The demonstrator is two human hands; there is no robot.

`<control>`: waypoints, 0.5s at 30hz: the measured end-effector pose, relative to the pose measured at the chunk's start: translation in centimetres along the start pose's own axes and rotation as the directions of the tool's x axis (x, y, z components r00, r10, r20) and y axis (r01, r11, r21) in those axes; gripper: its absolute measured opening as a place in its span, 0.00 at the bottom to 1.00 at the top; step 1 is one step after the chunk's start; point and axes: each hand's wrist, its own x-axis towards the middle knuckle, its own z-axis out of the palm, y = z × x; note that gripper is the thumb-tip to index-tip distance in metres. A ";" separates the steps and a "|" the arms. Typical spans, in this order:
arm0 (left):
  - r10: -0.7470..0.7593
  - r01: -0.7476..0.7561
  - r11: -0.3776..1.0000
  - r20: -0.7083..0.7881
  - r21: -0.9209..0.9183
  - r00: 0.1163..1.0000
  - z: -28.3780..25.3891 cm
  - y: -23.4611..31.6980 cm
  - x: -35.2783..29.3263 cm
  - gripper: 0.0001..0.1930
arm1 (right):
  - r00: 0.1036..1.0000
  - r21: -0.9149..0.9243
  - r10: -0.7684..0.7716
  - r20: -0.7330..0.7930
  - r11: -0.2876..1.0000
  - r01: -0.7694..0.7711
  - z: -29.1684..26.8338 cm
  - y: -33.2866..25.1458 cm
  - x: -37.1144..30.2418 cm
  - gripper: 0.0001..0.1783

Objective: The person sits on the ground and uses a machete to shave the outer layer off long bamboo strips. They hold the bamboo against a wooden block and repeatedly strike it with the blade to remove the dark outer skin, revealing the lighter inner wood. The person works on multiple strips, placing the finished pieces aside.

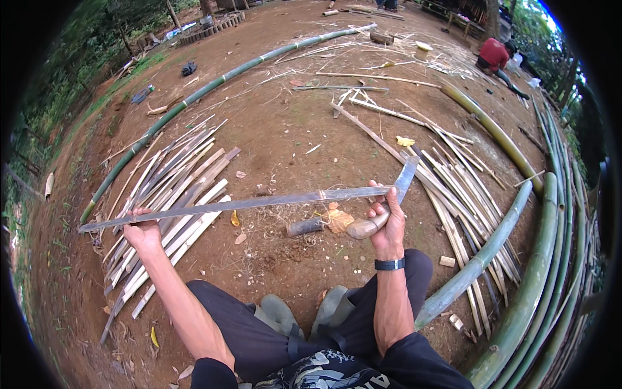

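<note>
A long bamboo strip (259,202) lies nearly level across both my hands, above the ground in front of my knees. My left hand (144,231) is closed around it near its left end. My right hand (389,227) grips a machete by its pale wooden handle (367,224). The blade (407,176) points up and away to the right, and the strip's right end meets this same hand at the fingers. Below the strip, between my hands, a short dark cylinder (304,226) rests on the soil beside a dry brown leaf (338,219).
Piles of split bamboo strips lie at my left (188,223) and right (463,188). Thick green bamboo poles (544,259) line the right side, one pole (479,259) close to my right knee. A long pole (175,110) curves across the far left. A person in red (495,55) crouches far right.
</note>
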 end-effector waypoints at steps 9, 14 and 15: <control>0.055 -0.048 0.996 -0.083 0.077 0.995 2.3 -1.4 -2.5 0.36 | 1.000 0.084 -0.007 0.030 0.996 0.005 -1.5 -0.1 1.0 0.10; 0.086 -0.078 0.995 -0.147 0.060 0.985 1.0 -0.9 -0.5 0.35 | 0.999 0.058 -0.013 0.032 0.998 0.011 -0.9 0.3 0.7 0.15; 0.093 -0.088 0.995 -0.156 0.041 0.983 1.9 -1.0 -1.2 0.35 | 1.000 0.054 -0.014 0.025 0.998 0.012 -1.0 0.1 0.8 0.16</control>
